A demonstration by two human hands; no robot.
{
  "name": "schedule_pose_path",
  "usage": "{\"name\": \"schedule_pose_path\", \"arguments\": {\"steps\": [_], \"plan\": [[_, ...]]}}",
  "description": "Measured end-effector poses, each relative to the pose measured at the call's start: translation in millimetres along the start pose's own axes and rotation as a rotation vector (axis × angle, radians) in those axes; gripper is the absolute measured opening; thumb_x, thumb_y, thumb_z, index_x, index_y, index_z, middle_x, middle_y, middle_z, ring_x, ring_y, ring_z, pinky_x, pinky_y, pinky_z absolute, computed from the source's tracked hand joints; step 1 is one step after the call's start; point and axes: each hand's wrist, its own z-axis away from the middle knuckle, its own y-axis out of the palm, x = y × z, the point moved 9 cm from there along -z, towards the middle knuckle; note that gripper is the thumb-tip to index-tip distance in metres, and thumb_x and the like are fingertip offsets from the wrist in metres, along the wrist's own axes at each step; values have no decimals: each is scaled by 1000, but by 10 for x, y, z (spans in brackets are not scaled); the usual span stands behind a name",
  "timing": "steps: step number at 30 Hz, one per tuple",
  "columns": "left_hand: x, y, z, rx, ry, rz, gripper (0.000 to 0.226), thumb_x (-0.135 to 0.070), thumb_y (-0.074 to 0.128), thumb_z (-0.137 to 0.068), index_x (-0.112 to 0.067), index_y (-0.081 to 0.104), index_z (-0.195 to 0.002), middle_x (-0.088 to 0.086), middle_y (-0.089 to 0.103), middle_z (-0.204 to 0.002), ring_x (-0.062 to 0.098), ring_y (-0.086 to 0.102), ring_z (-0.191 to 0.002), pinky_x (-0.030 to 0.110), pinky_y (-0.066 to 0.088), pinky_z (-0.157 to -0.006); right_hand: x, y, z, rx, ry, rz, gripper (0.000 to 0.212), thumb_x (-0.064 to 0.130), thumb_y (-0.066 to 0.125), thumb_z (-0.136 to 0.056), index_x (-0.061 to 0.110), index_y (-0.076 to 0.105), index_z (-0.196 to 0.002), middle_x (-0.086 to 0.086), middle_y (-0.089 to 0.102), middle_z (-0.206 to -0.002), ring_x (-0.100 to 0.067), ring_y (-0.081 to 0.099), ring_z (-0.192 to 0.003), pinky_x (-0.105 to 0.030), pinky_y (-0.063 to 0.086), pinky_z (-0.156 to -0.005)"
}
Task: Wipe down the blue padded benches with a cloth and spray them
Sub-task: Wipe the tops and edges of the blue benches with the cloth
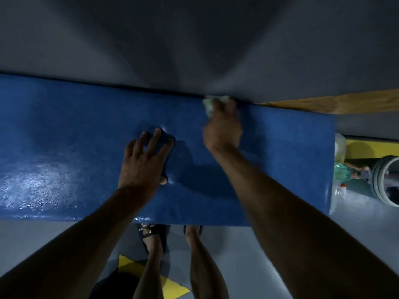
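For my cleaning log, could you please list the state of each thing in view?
blue padded bench: wet sheen at left, dented under left hand
cloth: bunched, at back edge
right hand: grips cloth
left hand: flat, pressing the pad
bucket: on its side

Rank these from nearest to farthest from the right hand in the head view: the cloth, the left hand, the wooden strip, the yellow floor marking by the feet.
1. Cloth, under the right hand at the bench's back edge.
2. Left hand, pressing the bench to its left.
3. Wooden strip, off to the right.
4. Yellow floor marking, down by the feet.
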Motion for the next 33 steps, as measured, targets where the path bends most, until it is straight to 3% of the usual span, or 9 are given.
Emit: {"name": "schedule_pose_path", "arguments": {"steps": [3, 7, 12, 16, 18, 24, 28, 31, 33], "plan": [[-2, 11, 8, 22, -8, -21, 119, -39, 95, -44, -27, 37, -148, 9, 27, -160, 42, 31, -140, 58, 30, -108, 553, 71, 34, 97, -214, -7, 43, 15, 60, -87, 23, 53, -128, -6, 38, -139, -27, 47, -115, -37, 49, -77], [8, 10, 9, 26, -18, -29, 119, -41, 94, -47, -29, 34, -149, 8, 26, -161, 40, 30, -141, 58, 29, -109, -26, -65, -166, 175, -316, 72, 48, 19, 58, -86, 29, 50, -131, -7, 39, -135, -32, 47, -114, -43, 48, -79], [4, -7, 7, 11, -15, -6, 117, -36, 95, -45, -27, 39, -146, 9, 29, -159, 41, 32, -139, 58, 32, -107, -1273, -535, -346, -12, -16, 130, 46, 16, 49, -89, 32, 55, -131, -10, 42, -135, -35, 46, -116, -46, 50, -81], [10, -6, 7, 23, -35, 7, 116, -37, 95, -45, -28, 38, -146, 8, 28, -159, 40, 31, -140, 56, 31, -109, -1293, -460, -190, -109, 187, 133, 58, 10, 54, -83, 30, 49, -137, -12, 41, -136, -35, 44, -116, -45, 46, -86], [12, 0, 10, 32, -42, 4, 116, -38, 94, -49, -30, 34, -148, 7, 25, -161, 39, 29, -142, 55, 29, -111, -1058, -297, -124, -111, 291, 13, 60, 12, 54, -81, 27, 48, -139, -14, 42, -136, -35, 46, -117, -45, 45, -91], [10, -27, 27, 55, -54, -12, 117, -39, 93, -49, -29, 32, -149, 7, 22, -162, 40, 27, -143, 56, 27, -112, 352, 90, 200, -34, -100, -41, 50, 13, 61, -82, 24, 54, -130, -8, 50, -125, -28, 52, -104, -42, 51, -77], [-4, -39, 28, 78, -43, -25, 117, -42, 90, -57, -30, 25, -153, 7, 15, -164, 39, 21, -146, 56, 24, -114, 83, -72, 96, 95, -396, 93, 60, 17, 59, -83, 27, 44, -140, -8, 46, -130, -30, 51, -106, -39, 49, -75], [-6, -27, 23, 93, -46, -20, 115, -42, 88, -61, -31, 21, -154, 6, 11, -165, 38, 17, -147, 55, 22, -116, -791, -361, -140, 26, -170, 83, 59, 14, 53, -84, 27, 46, -141, -11, 42, -137, -34, 49, -115, -42, 46, -83], [-19, -22, 19, 96, -42, -9, 113, -43, 86, -64, -32, 18, -154, 6, 9, -165, 38, 14, -147, 55, 20, -117, -1289, -522, -187, -21, 22, 43, 56, 13, 51, -86, 25, 46, -141, -11, 41, -137, -34, 47, -117, -39, 42, -77]]}}
